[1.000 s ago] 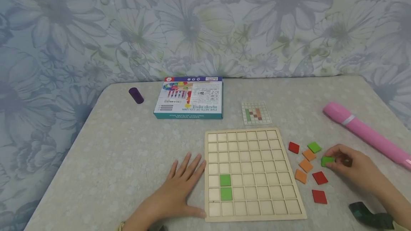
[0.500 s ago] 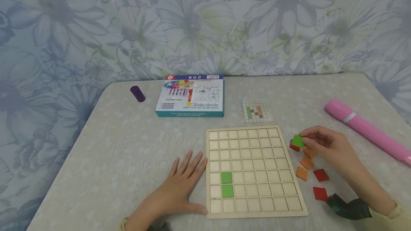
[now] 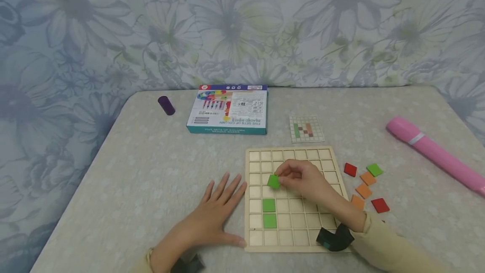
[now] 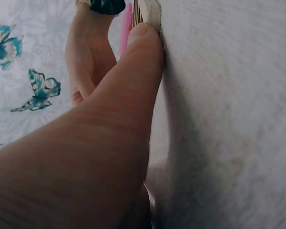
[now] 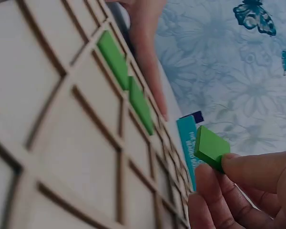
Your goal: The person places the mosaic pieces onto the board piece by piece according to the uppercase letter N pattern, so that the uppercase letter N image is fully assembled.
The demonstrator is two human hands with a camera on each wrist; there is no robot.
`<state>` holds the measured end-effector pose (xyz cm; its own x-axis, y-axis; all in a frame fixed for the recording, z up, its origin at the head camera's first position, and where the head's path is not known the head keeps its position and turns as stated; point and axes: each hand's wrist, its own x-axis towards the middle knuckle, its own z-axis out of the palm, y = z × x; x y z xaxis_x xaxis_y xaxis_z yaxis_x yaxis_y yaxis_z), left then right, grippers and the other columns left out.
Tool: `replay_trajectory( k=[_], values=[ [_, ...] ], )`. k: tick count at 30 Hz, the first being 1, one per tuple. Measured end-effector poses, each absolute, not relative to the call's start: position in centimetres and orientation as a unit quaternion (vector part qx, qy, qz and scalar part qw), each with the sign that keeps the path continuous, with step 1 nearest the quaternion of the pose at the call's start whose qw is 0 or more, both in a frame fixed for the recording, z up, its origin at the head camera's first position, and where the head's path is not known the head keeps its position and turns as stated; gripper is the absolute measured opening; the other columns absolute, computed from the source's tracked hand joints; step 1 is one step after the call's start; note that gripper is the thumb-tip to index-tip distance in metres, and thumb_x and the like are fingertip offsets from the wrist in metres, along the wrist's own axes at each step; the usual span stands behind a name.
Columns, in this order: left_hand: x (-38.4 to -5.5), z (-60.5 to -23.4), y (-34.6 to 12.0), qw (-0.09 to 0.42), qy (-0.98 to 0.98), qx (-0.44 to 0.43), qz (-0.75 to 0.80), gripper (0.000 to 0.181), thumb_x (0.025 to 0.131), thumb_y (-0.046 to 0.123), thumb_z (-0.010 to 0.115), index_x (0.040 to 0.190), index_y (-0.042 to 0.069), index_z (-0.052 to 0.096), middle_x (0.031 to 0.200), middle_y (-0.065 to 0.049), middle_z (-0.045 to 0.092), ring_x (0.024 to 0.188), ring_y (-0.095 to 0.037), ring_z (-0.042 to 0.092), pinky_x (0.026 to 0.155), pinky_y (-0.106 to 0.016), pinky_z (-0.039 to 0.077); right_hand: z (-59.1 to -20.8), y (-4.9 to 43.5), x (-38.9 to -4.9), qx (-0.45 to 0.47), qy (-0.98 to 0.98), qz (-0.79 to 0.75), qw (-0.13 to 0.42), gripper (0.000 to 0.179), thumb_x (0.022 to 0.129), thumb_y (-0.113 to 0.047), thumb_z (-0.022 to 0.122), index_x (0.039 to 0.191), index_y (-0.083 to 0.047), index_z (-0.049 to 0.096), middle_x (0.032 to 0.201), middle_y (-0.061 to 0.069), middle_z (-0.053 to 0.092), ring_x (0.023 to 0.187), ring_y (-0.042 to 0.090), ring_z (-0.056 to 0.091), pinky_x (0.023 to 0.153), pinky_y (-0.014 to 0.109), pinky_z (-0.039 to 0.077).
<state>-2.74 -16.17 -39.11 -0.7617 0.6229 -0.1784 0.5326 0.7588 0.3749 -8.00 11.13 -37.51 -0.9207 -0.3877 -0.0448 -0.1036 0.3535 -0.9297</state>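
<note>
My right hand [image 3: 305,180] pinches a green square tile [image 3: 273,181] between thumb and fingertips, above the wooden grid board [image 3: 303,242]. In the right wrist view the held tile [image 5: 210,145] is tilted and apart from the board. Two green tiles [image 3: 269,213] lie in neighbouring cells of the board's second column, one above the other. My left hand [image 3: 217,210] lies spread on the table along the board's left edge, its thumb [image 4: 142,36] touching the board near the corner.
Right of the board lie red tiles [image 3: 380,205], orange tiles [image 3: 363,190] and a green tile [image 3: 374,169]. Behind it is a pattern card [image 3: 307,129]. A box [image 3: 227,111], a purple cylinder [image 3: 166,105] and a pink roll [image 3: 432,151] lie farther out.
My right hand has carried the green tile leftward from the loose tiles to over the board. My left hand has stayed beside the board. The head view has shifted slightly.
</note>
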Motion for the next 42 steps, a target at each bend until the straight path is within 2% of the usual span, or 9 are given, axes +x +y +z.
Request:
replay_trajectory(
  k=[12, 22, 29, 34, 37, 42],
  values=[
    [-2.9, -39.3, -16.1, 0.152, 0.926, 0.309, 0.153, 0.117, 0.066, 0.082, 0.05, 0.152, 0.018, 0.002, 0.155, -0.001, -0.009, 0.138, -0.026, -0.016, 0.105, -0.055, -0.005, -39.3, 9.9, -7.5, -0.207, 0.854, -0.472, 0.066, 0.008, 0.081, -0.01, 0.073, 0.081, -0.017, 0.07, 0.073, -0.013, 0.062, 0.065, 0.008, 0.054, 0.059, 0.026, 0.046],
    [-2.9, -39.3, -16.0, 0.158, 0.927, 0.306, 0.146, 0.119, 0.065, 0.083, 0.05, 0.152, 0.019, 0.0, 0.155, -0.001, -0.011, 0.138, -0.025, -0.017, 0.105, -0.051, -0.008, -39.3, 9.7, -7.4, -0.222, 0.863, -0.452, 0.045, 0.008, 0.08, -0.011, 0.074, 0.079, -0.018, 0.07, 0.071, -0.015, 0.058, 0.062, 0.006, 0.05, 0.057, 0.025, 0.043],
    [-2.9, -39.2, -16.0, 0.153, 0.927, 0.309, 0.148, 0.118, 0.066, 0.082, 0.05, 0.152, 0.018, 0.0, 0.155, -0.001, -0.011, 0.138, -0.026, -0.016, 0.105, -0.052, -0.007, -39.2, 9.8, -7.5, -0.245, 0.874, -0.417, 0.033, 0.01, 0.079, -0.008, 0.075, 0.086, -0.015, 0.072, 0.076, -0.015, 0.058, 0.065, 0.004, 0.05, 0.059, 0.024, 0.043],
    [-3.0, -39.2, -15.9, 0.155, 0.926, 0.311, 0.148, 0.118, 0.066, 0.082, 0.05, 0.151, 0.019, -0.001, 0.155, -0.001, -0.012, 0.138, -0.026, -0.017, 0.105, -0.051, -0.008, -38.7, 10.4, -7.5, -0.274, 0.876, -0.391, 0.067, 0.015, 0.084, -0.011, 0.07, 0.099, -0.013, 0.072, 0.085, -0.014, 0.061, 0.073, 0.003, 0.053, 0.065, 0.025, 0.046],
    [-3.0, -39.3, -15.9, 0.156, 0.926, 0.311, 0.147, 0.118, 0.066, 0.083, 0.05, 0.151, 0.019, -0.001, 0.155, -0.001, -0.012, 0.138, -0.026, -0.017, 0.105, -0.051, -0.008, -37.7, 12.0, -7.6, -0.295, 0.865, -0.395, 0.09, 0.018, 0.088, -0.012, 0.066, 0.106, -0.011, 0.069, 0.088, -0.012, 0.061, 0.077, 0.005, 0.054, 0.068, 0.026, 0.047],
    [-3.0, -39.2, -16.0, 0.155, 0.927, 0.31, 0.141, 0.119, 0.065, 0.083, 0.049, 0.151, 0.018, -0.001, 0.155, -0.001, -0.012, 0.138, -0.026, -0.017, 0.105, -0.051, -0.009, -35.8, 17.1, -7.7, -0.292, 0.862, -0.411, 0.056, 0.022, 0.089, -0.009, 0.064, 0.11, -0.008, 0.067, 0.093, -0.005, 0.064, 0.08, 0.008, 0.057, 0.068, 0.026, 0.048]
  ],
)
